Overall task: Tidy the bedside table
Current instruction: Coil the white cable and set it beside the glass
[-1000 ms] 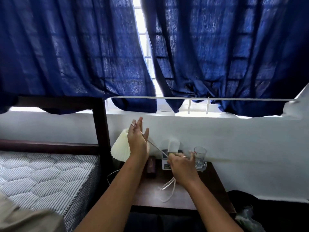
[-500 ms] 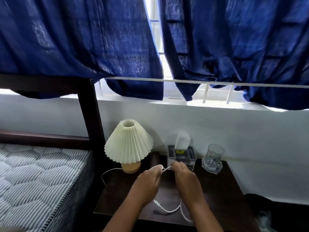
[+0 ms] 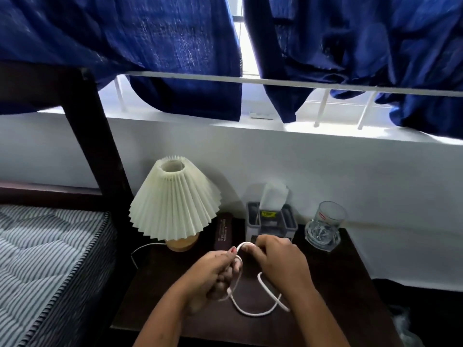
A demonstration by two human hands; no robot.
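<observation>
Above the bedside table, the left hand and right hand each pinch the white cable, fingers closed on a short bend between them. The slack loop hangs unsecured; a loosened pinch would likely let the coil spring open.

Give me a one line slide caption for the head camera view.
Both hands, left and right, loop a white cable over a dark bedside table beside a pleated lamp.
</observation>
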